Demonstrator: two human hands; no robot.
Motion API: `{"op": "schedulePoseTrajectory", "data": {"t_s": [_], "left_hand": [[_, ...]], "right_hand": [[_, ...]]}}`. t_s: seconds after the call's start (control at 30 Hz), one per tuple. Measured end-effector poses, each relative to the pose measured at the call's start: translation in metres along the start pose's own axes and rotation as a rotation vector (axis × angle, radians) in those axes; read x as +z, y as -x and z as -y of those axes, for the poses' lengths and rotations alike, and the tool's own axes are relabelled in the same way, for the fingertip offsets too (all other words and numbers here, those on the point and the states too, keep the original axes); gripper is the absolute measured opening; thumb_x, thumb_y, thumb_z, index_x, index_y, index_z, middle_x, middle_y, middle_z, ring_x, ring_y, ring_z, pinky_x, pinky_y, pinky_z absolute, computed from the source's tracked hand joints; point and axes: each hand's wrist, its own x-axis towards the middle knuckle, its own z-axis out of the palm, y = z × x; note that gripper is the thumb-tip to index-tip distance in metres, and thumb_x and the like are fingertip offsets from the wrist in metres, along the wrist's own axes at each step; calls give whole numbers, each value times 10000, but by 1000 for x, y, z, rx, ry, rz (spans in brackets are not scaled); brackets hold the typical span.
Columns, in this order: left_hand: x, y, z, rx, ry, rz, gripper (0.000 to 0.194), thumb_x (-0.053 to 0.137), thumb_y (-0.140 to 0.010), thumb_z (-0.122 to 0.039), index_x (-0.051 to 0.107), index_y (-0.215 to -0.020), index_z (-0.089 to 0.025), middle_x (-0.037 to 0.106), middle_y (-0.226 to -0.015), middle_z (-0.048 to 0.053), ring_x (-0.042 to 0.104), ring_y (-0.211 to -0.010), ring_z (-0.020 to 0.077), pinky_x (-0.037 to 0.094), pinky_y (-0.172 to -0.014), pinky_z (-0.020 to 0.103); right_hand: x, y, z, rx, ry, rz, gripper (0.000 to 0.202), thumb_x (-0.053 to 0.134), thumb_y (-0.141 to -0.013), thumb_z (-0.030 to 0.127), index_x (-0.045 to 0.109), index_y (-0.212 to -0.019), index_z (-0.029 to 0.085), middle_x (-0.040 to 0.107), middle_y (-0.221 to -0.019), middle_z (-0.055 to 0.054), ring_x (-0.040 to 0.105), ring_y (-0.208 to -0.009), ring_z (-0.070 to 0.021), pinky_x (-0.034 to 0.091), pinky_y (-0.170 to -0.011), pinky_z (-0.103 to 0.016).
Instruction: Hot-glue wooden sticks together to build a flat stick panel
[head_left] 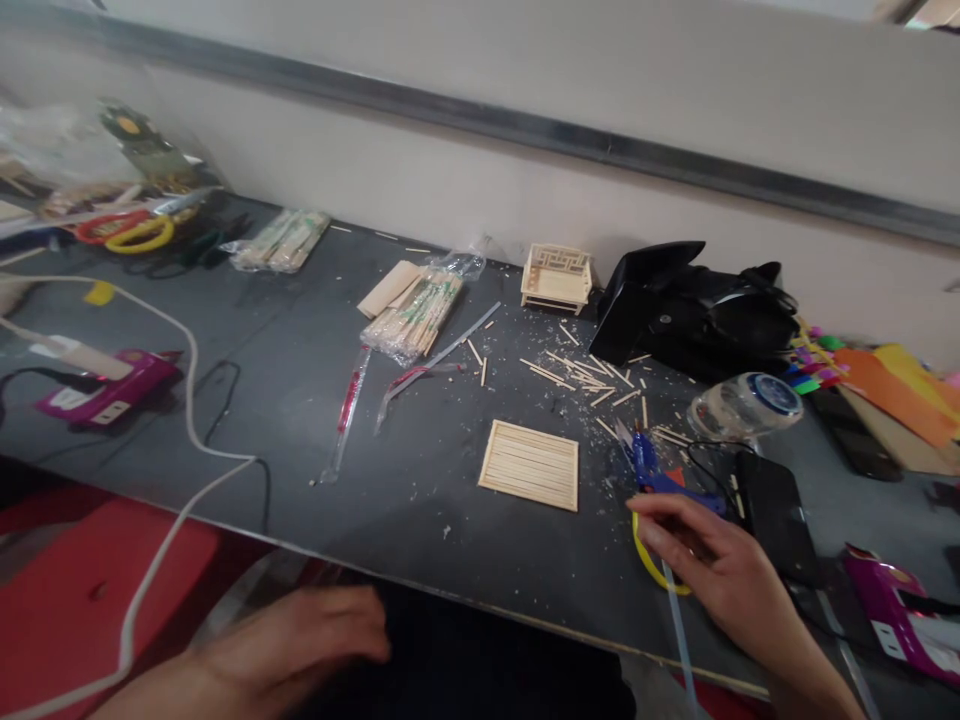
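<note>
My right hand [712,555] is over the rear of a blue glue gun [646,460], its thumb and forefinger closed about the body. A clear glue stick [679,640] runs out below the thumb towards the table's front edge. Beside those fingers shows a yellow scissor handle [643,555], partly hidden. My left hand [300,635], blurred by motion, hangs at the front edge with curled fingers; whether it holds anything is hidden. Between the hands, farther in, a flat rectangular panel of thin wooden sticks [531,465] lies on the dark table [420,540].
Loose cut sticks [581,372] and chips are scattered behind the panel. A miniature wooden bench [556,278] stands near the wall, beside a black bag [697,310]. A clear jar [746,405] lies at right. Bagged sticks [416,310] and a white cable [191,370] are at left.
</note>
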Motion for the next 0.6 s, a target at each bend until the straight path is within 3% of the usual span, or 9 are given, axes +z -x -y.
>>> {"op": "schedulePoseTrajectory", "data": {"t_s": [0.03, 0.07, 0.13, 0.23, 0.33, 0.43, 0.53, 0.6], "left_hand": [[-4, -12, -8, 58, -17, 37, 311, 526, -891, -247, 726, -1064, -411, 759, -1008, -10, 713, -848, 175, 577, -740, 216], [-7, -25, -13, 114, -29, 2, 301, 503, -910, -217, 726, -1045, -366, 752, -993, 8, 707, -855, 165, 568, -740, 205], [-8, -53, -18, 140, -87, -139, 287, 460, -947, -186, 711, -1041, -289, 733, -980, 35, 693, -881, 155, 552, -774, 211], [-1, -95, -16, 150, -195, -316, 252, 448, -978, -247, 698, -999, -218, 711, -959, 60, 669, -893, 166, 541, -815, 259], [5, -131, -13, 156, -222, -365, 240, 456, -976, -284, 672, -1035, -199, 688, -1012, 69, 653, -909, 169, 539, -809, 275], [6, -156, -13, 75, -298, -356, 240, 506, -924, -226, 635, -1120, -177, 668, -1087, 86, 646, -946, 184, 522, -818, 294], [2, -159, -16, -65, -394, -296, 136, 527, -900, -240, 649, -887, -183, 676, -907, 51, 637, -838, 185, 481, -730, 279], [-2, -151, -19, -125, -364, -206, 224, 503, -911, -276, 595, -727, -187, 635, -733, 11, 599, -698, 157, 420, -627, 250]], "right_hand": [[3, 1, -1, -22, 33, 20, 240, 616, -865, 467, 737, -897, 262, 764, -831, -24, 717, -720, -176, 589, -677, -235], [7, 2, -1, -47, 56, 50, 220, 599, -881, 439, 733, -908, 267, 765, -846, -18, 720, -745, -174, 587, -693, -233], [13, 3, -2, -97, 75, 111, 195, 572, -908, 393, 721, -942, 272, 763, -863, -8, 721, -774, -163, 579, -695, -220], [21, 5, -2, -151, 80, 173, 182, 551, -933, 356, 705, -973, 269, 755, -862, -2, 716, -768, -147, 566, -677, -208], [27, 8, -3, -182, 86, 210, 185, 529, -948, 335, 695, -973, 258, 749, -872, -10, 715, -777, -148, 564, -685, -218], [31, 11, -5, -191, 95, 214, 202, 513, -958, 345, 691, -969, 250, 748, -878, -23, 716, -784, -158, 566, -695, -232], [34, 15, -9, -179, 86, 199, 220, 509, -963, 370, 695, -955, 253, 743, -845, -28, 711, -752, -163, 567, -674, -239], [35, 18, -12, -165, 66, 190, 225, 509, -965, 380, 698, -945, 258, 746, -843, -29, 712, -753, -169, 570, -677, -242]]}}
